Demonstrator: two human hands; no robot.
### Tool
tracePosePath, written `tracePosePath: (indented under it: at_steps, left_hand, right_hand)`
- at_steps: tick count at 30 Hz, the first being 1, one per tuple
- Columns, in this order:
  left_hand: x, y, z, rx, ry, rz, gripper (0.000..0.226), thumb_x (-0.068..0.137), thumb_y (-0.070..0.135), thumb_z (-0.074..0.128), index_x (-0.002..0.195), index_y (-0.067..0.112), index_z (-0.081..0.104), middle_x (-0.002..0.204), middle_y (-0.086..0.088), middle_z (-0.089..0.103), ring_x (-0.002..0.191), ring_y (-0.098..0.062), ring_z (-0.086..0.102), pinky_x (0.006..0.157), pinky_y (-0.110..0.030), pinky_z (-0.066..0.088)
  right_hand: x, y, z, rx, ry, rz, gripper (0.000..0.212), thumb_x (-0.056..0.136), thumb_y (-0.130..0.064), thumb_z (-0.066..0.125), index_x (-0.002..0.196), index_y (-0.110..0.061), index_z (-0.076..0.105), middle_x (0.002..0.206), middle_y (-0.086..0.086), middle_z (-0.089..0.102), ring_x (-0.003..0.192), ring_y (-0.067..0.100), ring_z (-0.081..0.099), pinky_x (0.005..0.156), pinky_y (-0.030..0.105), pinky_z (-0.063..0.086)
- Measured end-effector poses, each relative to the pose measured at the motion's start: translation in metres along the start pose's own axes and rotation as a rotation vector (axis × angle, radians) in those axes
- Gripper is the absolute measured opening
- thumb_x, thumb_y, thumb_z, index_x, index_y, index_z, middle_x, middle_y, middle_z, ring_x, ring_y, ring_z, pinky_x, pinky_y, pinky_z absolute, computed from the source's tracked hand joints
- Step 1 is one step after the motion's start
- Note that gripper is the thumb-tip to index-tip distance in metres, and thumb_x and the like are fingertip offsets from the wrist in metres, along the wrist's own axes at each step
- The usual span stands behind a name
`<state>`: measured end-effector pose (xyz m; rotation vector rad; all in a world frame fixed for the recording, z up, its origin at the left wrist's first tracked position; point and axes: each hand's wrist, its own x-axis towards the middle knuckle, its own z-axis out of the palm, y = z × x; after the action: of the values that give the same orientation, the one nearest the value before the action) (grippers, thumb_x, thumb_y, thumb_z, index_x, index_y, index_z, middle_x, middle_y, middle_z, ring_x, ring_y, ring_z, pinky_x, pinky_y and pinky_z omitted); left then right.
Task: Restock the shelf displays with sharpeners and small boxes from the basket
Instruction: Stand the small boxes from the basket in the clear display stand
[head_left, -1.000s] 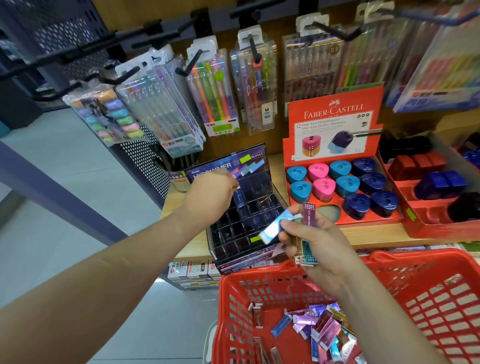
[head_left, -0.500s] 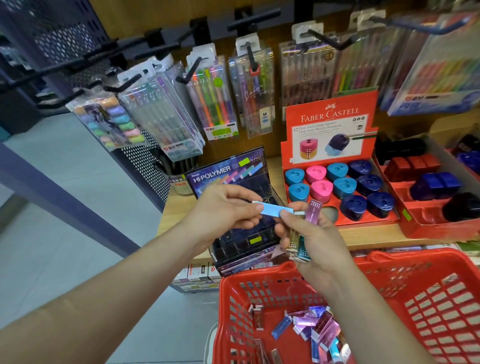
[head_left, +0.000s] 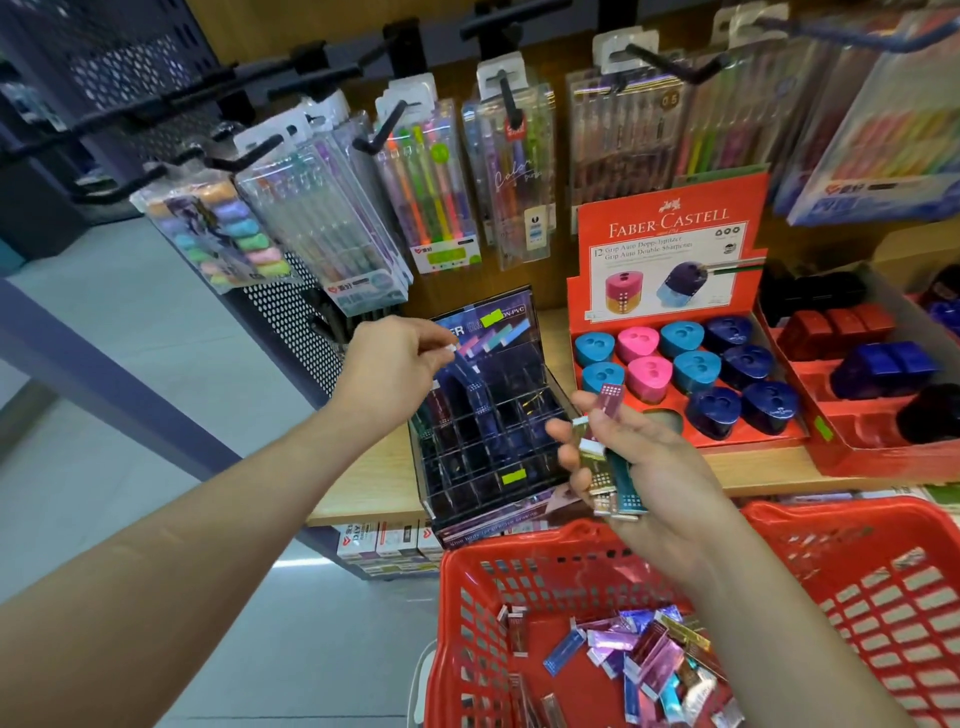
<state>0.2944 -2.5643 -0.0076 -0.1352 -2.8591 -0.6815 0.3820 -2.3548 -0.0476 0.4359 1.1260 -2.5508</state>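
My left hand (head_left: 395, 358) pinches one small blue box (head_left: 470, 382) by its white end and holds it upright over the back rows of the dark divided display case (head_left: 493, 457) on the wooden shelf. My right hand (head_left: 639, 467) hovers just right of the case, closed on a fanned bunch of small metallic boxes (head_left: 610, 457) in purple, gold and teal. Below, the red basket (head_left: 857, 577) has several more shiny small boxes (head_left: 639, 660) loose on its bottom. A red Faber-Castell tray (head_left: 675, 322) holds blue, pink and navy sharpeners.
Pen packs (head_left: 436, 208) hang on black hooks above the shelf. A second red tray (head_left: 878, 415) with red, blue and black sharpeners sits at the right. A perforated metal panel (head_left: 291, 312) borders the shelf on the left. Boxed goods (head_left: 384, 540) show on the lower shelf.
My left hand took the blue box from my right hand's bunch and carried it up and left over the display case. My right hand stayed near the case's right side.
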Motion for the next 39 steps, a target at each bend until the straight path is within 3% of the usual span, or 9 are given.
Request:
tracePosePath:
  at_steps: [5,11,20,25,31,33,35,37,39]
  left_hand:
    - [0.004,-0.004,0.009,0.040,-0.075,-0.023,0.006,0.087,0.024,0.070,0.092,0.025,0.067,0.080,0.011,0.068,0.080,-0.009,0.066,0.081,-0.033,0.056]
    - [0.005,0.006,0.015,0.063,-0.064,0.060,0.016,0.088,0.024,0.068,0.101,0.017,0.072,0.092,0.001,0.072,0.085,-0.013,0.066,0.087,-0.030,0.053]
    - [0.001,0.011,0.020,0.110,-0.106,0.101,0.015,0.091,0.024,0.064,0.104,0.017,0.069,0.094,0.001,0.071,0.089,-0.016,0.065,0.087,-0.033,0.052]
    - [-0.001,0.006,0.027,0.315,-0.092,0.177,0.016,0.096,0.027,0.055,0.105,0.016,0.064,0.102,0.000,0.066,0.097,-0.020,0.060,0.070,-0.028,0.040]
    - [0.001,0.000,0.036,0.482,-0.152,0.265,0.024,0.096,0.028,0.053,0.112,0.013,0.062,0.105,-0.006,0.060,0.096,-0.026,0.061,0.081,-0.037,0.049]
    - [-0.003,0.009,0.028,0.389,-0.113,0.225,0.027,0.096,0.030,0.052,0.116,0.015,0.063,0.106,-0.003,0.063,0.094,-0.021,0.062,0.082,-0.036,0.052]
    - [-0.015,0.027,0.017,0.014,-0.147,0.068,0.022,0.095,0.030,0.055,0.103,0.015,0.068,0.092,0.001,0.069,0.077,-0.014,0.065,0.075,-0.036,0.056]
    - [-0.034,0.047,0.008,-0.436,-0.378,-0.160,0.020,0.092,0.031,0.062,0.093,0.011,0.067,0.078,-0.007,0.071,0.061,-0.015,0.064,0.063,-0.033,0.059]
    - [-0.053,0.056,0.008,-0.550,-0.520,-0.201,0.022,0.084,0.029,0.071,0.091,0.009,0.064,0.074,-0.010,0.071,0.060,-0.017,0.065,0.062,-0.032,0.058]
  right_hand:
    - [0.003,0.005,-0.002,-0.043,0.020,-0.020,0.026,0.092,-0.006,0.057,0.117,-0.009,0.064,0.077,0.010,0.068,0.054,0.014,0.056,0.043,0.020,0.046]
    - [0.002,0.007,-0.001,-0.094,0.036,0.049,0.023,0.097,-0.015,0.052,0.109,-0.006,0.069,0.083,0.018,0.071,0.056,0.017,0.058,0.041,0.022,0.044]
    - [0.002,0.010,0.000,-0.178,-0.053,0.006,0.021,0.087,-0.018,0.063,0.106,-0.017,0.073,0.077,0.008,0.068,0.056,0.014,0.058,0.042,0.020,0.043]
    - [0.004,0.009,0.000,-0.135,-0.057,0.068,0.032,0.098,-0.021,0.047,0.097,-0.011,0.077,0.074,0.008,0.062,0.058,0.014,0.052,0.041,0.022,0.036]
    - [0.004,0.013,0.002,-0.152,-0.088,-0.017,0.021,0.089,-0.014,0.061,0.106,-0.013,0.072,0.069,0.006,0.055,0.057,0.013,0.051,0.039,0.019,0.038]
    - [0.003,0.013,0.003,-0.131,-0.035,-0.037,0.019,0.086,-0.012,0.064,0.104,-0.010,0.066,0.072,0.006,0.058,0.055,0.013,0.055,0.037,0.018,0.037]
    - [0.004,0.012,0.003,-0.108,0.023,-0.051,0.021,0.083,-0.013,0.067,0.103,-0.010,0.062,0.071,0.006,0.057,0.051,0.012,0.055,0.034,0.017,0.035]
    - [0.005,0.012,0.002,-0.084,0.054,-0.071,0.020,0.082,-0.014,0.069,0.098,-0.013,0.058,0.068,0.005,0.053,0.046,0.010,0.049,0.034,0.017,0.033]
    - [0.005,0.011,0.003,-0.061,0.054,-0.081,0.016,0.082,-0.014,0.069,0.090,-0.015,0.056,0.066,0.005,0.050,0.044,0.009,0.044,0.034,0.017,0.032]
